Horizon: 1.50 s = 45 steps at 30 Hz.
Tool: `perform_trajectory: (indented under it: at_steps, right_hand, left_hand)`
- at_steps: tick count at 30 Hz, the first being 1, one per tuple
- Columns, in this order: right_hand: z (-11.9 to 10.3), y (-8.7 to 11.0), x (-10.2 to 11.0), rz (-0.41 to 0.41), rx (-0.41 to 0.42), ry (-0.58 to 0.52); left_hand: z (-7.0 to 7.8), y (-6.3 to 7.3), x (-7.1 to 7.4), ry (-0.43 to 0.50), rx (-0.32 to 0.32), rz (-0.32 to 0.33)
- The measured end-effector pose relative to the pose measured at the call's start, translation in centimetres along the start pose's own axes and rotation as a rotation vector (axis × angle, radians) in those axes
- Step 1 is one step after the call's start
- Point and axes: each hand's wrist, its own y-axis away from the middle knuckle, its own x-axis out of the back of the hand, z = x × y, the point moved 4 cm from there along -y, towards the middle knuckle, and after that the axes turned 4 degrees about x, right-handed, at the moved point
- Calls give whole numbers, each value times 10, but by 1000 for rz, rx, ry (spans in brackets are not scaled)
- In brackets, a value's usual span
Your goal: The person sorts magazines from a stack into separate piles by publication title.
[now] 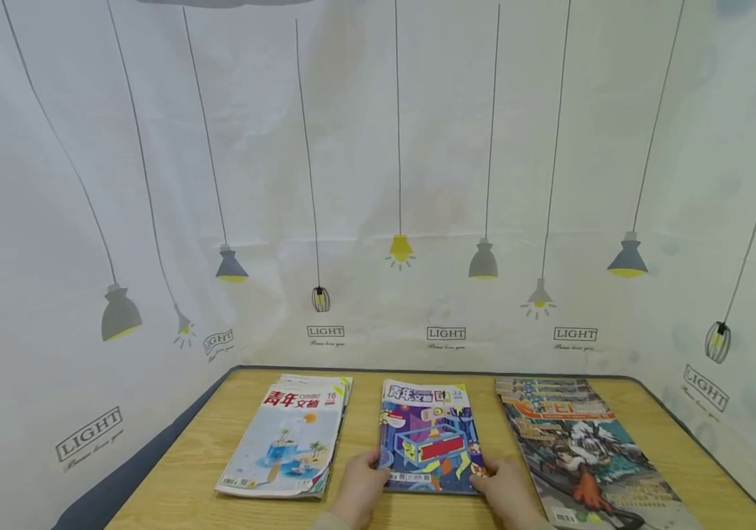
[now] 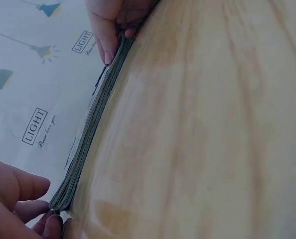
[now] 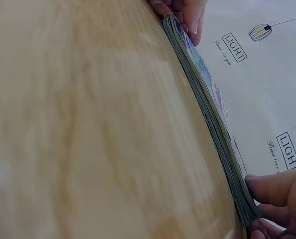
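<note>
We've got the middle 青年文摘 mag stack [image 1: 433,438] on the table [image 1: 192,456], b/w the issue-16 青年文摘 mag stack [image 1: 288,442] and the comic-cover mag stack [image 1: 592,453]. Both hands are on it: left hand [image 1: 361,486] curls its fingers round the near left corner, though we can't tell if the thumb actually presses; right hand [image 1: 510,489] pinches the near right corner, thumb up top, fingers below. The hands are apart, w/ the stack's near edge running b/w them.

Main risk, we think: slip. The wrist views show several loose layers, and we see nothing binding them. If the left grip's weaker than the right, inner mags prob. skate out, esp. w/ glossy covers. Holding only the near corners also leaves the far end unsupported, so any lift could make it sag or fan.

2nd risk: knocks. Right hand's right beside the comic-cover stack, whose far edges are already stepped; a wide elbow or wrist swing could shove it more askew. The issue-16 stack has a bit more room, but its edges are uneven too.

3rd: squeezing too hard at the corners might bend or crease pages, since the paper looks soft. Can't tell from here if the near edge is off the wood.
</note>
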Motion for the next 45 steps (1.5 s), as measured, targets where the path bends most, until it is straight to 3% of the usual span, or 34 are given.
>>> perform_trajectory:
  at_steps: [5, 12, 17, 20, 24, 27, 37, 45]
  right_hand:
    - [3, -2, -2, 15, -18, 6]
    - [5, -3, -3, 54, 25, 13]
    - [5, -1, -2, 59, 28, 18]
    - [4, 0, -2, 55, 11, 15]
    - [4, 0, -2, 32, -9, -6]
    - [5, 1, -1, -4, -30, -13]
    - [1, 10, 7, -46, -9, 131]
    - [4, 20, 11, -102, -55, 279]
  left_hand:
    - [-1, 0, 0, 11, 4, 18]
    - [1, -3, 0, 13, 75, 48]
    - [7, 0, 0, -62, 60, 63]
    - [9, 2, -1, -64, 40, 33]
    - [7, 4, -3, 28, 19, -53]
    - [4, 5, -3, 54, 28, -80]
    - [-4, 16, 5, 82, 202, -159]
    - [-18, 20, 10, 43, 270, -216]
